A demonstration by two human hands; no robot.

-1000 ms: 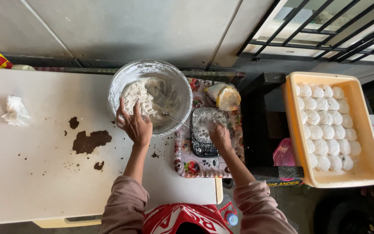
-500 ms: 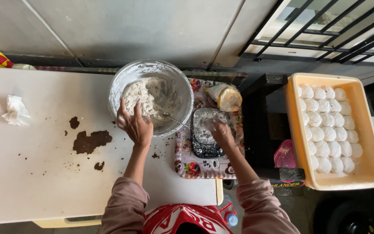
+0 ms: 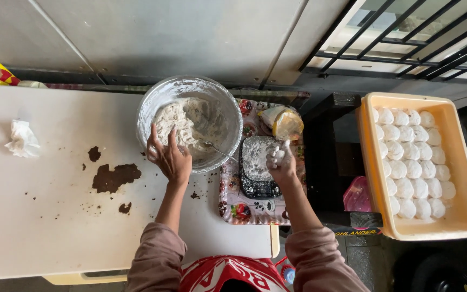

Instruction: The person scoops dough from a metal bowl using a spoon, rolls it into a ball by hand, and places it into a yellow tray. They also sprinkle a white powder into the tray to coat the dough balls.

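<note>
My left hand (image 3: pixel 169 157) rests on the near rim of a clear glass bowl (image 3: pixel 163 94) that holds pale, floury dough (image 3: pixel 182 119), with a spoon (image 3: pixel 215 148) lying inside. My right hand (image 3: pixel 281 160), dusted white, is curled around a small lump of dough over a flour-covered black kitchen scale (image 3: pixel 255 178). The scale sits on a patterned tray (image 3: pixel 233 208) at the right end of the white table (image 3: pixel 39 216).
A yellow crate (image 3: pixel 463 216) at the right holds several rows of white dough balls. Brown crumbs and a brown smear (image 3: pixel 114 177) lie on the table, a crumpled tissue (image 3: pixel 22 139) sits at the left. A bagged item (image 3: pixel 285 123) sits behind the scale. A pink bag (image 3: pixel 357 196) lies below.
My right hand has lifted slightly over the scale with the lump of dough. My left hand stays on the bowl's rim.
</note>
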